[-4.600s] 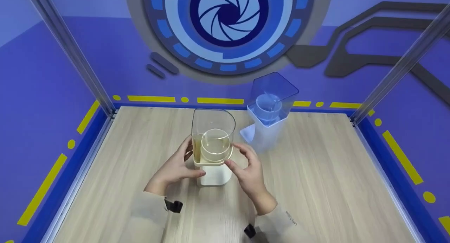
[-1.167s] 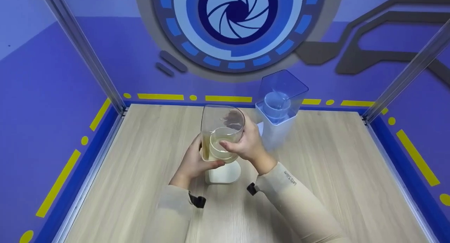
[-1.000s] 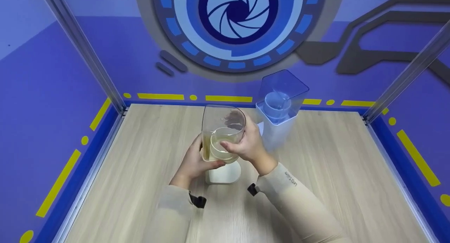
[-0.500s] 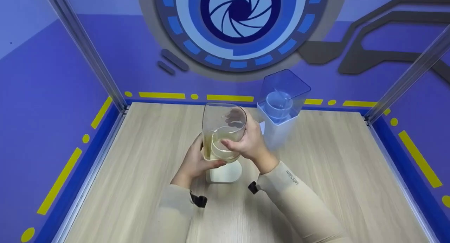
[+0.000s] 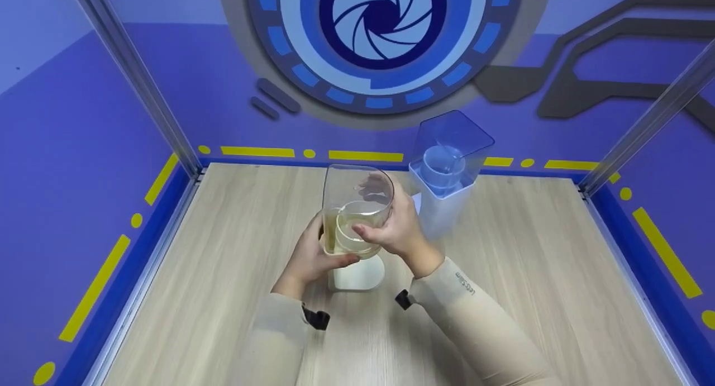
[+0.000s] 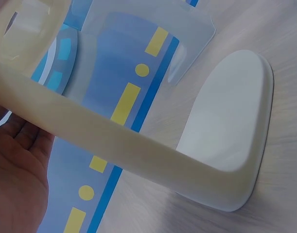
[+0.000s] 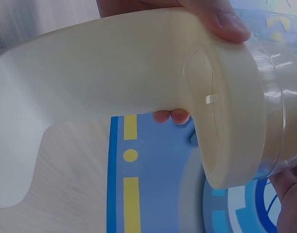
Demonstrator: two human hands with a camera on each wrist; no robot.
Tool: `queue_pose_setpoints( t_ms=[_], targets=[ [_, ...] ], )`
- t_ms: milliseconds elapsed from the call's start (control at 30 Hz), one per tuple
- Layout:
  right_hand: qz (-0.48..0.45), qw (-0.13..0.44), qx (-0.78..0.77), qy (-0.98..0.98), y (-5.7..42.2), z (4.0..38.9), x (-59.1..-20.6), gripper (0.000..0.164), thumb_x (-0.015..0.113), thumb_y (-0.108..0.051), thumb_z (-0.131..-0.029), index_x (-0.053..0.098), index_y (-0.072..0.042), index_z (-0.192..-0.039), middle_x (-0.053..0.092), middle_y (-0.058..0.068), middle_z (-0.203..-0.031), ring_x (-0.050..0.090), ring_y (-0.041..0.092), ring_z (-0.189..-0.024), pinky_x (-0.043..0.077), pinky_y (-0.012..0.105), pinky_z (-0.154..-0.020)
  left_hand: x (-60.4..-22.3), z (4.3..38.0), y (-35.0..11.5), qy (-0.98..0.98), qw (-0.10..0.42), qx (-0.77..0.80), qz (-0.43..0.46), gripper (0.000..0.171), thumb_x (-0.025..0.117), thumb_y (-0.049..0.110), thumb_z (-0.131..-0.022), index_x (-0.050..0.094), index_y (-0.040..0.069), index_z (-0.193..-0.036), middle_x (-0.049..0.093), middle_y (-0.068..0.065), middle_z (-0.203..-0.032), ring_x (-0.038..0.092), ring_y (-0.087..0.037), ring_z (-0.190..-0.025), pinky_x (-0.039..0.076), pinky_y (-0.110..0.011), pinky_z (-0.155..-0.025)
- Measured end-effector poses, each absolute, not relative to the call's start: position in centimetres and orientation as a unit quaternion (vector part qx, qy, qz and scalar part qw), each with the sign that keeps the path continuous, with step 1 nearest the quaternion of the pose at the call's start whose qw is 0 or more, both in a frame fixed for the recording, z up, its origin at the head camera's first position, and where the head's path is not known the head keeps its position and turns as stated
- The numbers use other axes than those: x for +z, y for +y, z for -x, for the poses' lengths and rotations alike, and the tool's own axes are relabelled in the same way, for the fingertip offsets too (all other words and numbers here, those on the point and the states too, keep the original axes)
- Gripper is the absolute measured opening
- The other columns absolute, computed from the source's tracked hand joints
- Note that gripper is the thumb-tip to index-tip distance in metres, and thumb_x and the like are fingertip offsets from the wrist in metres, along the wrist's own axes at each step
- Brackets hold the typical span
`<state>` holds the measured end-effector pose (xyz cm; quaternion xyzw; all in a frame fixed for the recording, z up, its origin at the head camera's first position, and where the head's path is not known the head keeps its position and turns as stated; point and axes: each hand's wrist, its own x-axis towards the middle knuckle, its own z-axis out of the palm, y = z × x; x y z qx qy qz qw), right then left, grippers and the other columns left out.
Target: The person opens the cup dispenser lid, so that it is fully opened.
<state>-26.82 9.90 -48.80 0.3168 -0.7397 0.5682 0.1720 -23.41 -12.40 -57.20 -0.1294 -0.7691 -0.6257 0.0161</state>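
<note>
In the head view a cream stand (image 5: 357, 274) rests on its flat foot at mid-table. On its top sits a tall clear container (image 5: 352, 182) with a round clear cup-like part (image 5: 354, 221) inside; what this item is, I cannot tell. My left hand (image 5: 307, 257) grips the stand from the left, just under the container, thumb across the front. My right hand (image 5: 396, 224) holds the container's right side, thumb in front and fingers behind, seen through the clear wall. The right wrist view shows the stand's column (image 7: 119, 68); the left wrist view shows its foot (image 6: 231, 111).
Behind and to the right stands a similar item, its white base (image 5: 444, 207) carrying a bluish clear container (image 5: 455, 132). A blue printed wall (image 5: 268, 62) bounds the wooden tabletop (image 5: 530, 263) at the back, with metal posts (image 5: 139, 84) at the corners.
Since the oldest frame my right hand has gone from beside the container's lower edge to around its right side. My left hand has closed in on the stand. Lately both are nearly still.
</note>
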Motion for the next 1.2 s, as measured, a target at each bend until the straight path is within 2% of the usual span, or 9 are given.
queue_pose_setpoints(
  t_ms=[100,200,333,433,600,833,967,1200],
  targets=[
    [-0.320,0.169,0.564,-0.742,9.8,26.9,-48.6,0.099,0.096,-0.050,-0.079,0.055,0.007,-0.149,0.077,0.027,-0.131,0.078,0.041,-0.118,0.067,0.052,-0.105,-57.2,23.4,-12.4,-0.769,0.018,-0.625,0.133,0.113,0.109,0.047,-0.070,0.052,0.020,-0.164,0.066,-0.001,-0.155,0.059,-0.027,-0.151,0.040,-0.060,-0.137],
    [-0.317,0.161,0.570,-0.741,9.7,27.1,-48.5,0.106,0.094,-0.062,-0.081,0.054,0.009,-0.149,0.076,0.026,-0.131,0.078,0.041,-0.118,0.067,0.052,-0.105,-57.2,23.4,-12.5,-0.769,0.018,-0.624,0.137,0.118,0.108,0.054,-0.070,0.050,0.018,-0.166,0.065,-0.001,-0.157,0.057,-0.029,-0.153,0.039,-0.061,-0.137],
    [-0.298,0.146,0.589,-0.737,9.6,27.1,-48.3,0.119,0.087,-0.080,-0.081,0.052,0.009,-0.150,0.076,0.023,-0.133,0.077,0.040,-0.119,0.067,0.050,-0.104,-57.2,23.4,-12.5,-0.769,0.017,-0.624,0.136,0.124,0.105,0.066,-0.067,0.049,0.021,-0.168,0.064,0.000,-0.159,0.056,-0.030,-0.154,0.040,-0.064,-0.136],
    [-0.289,0.137,0.596,-0.736,9.6,27.1,-48.4,0.122,0.086,-0.084,-0.079,0.051,0.008,-0.151,0.075,0.024,-0.134,0.077,0.040,-0.120,0.067,0.048,-0.105,-57.2,23.4,-12.5,-0.764,0.017,-0.631,0.135,0.123,0.105,0.067,-0.066,0.050,0.024,-0.167,0.064,0.001,-0.158,0.057,-0.029,-0.153,0.040,-0.065,-0.134],
    [-0.297,0.146,0.594,-0.734,9.6,27.0,-48.2,0.122,0.087,-0.084,-0.079,0.052,0.009,-0.151,0.074,0.025,-0.134,0.076,0.039,-0.120,0.066,0.045,-0.107,-57.3,23.4,-12.5,-0.760,0.020,-0.634,0.137,0.117,0.107,0.058,-0.069,0.051,0.024,-0.166,0.065,0.002,-0.157,0.058,-0.028,-0.152,0.040,-0.065,-0.135],
    [-0.308,0.162,0.614,-0.708,9.9,27.7,-46.4,0.118,0.090,-0.078,-0.079,0.052,0.010,-0.148,0.074,0.026,-0.131,0.076,0.040,-0.116,0.069,0.047,-0.103,-57.3,23.4,-12.5,-0.775,0.015,-0.621,0.119,0.133,0.108,0.058,-0.067,0.041,0.018,-0.175,0.058,-0.004,-0.170,0.051,-0.035,-0.162,0.036,-0.065,-0.138],
    [-0.304,0.169,0.619,-0.704,10.2,28.4,-44.6,0.121,0.088,-0.085,-0.076,0.054,0.006,-0.149,0.073,0.027,-0.133,0.076,0.034,-0.117,0.069,0.044,-0.104,-57.3,23.3,-12.5,-0.782,0.010,-0.615,0.104,0.142,0.108,0.059,-0.065,0.035,0.011,-0.177,0.051,-0.011,-0.175,0.045,-0.041,-0.166,0.034,-0.067,-0.139],
    [-0.310,0.202,0.605,-0.705,10.6,30.2,-42.6,0.116,0.089,-0.082,-0.076,0.055,0.001,-0.149,0.075,0.022,-0.133,0.075,0.036,-0.118,0.065,0.035,-0.107,-57.2,23.3,-12.4,-0.780,0.009,-0.616,0.106,0.140,0.109,0.049,-0.067,0.033,0.007,-0.177,0.048,-0.013,-0.178,0.040,-0.043,-0.169,0.031,-0.067,-0.140]
  ],
)
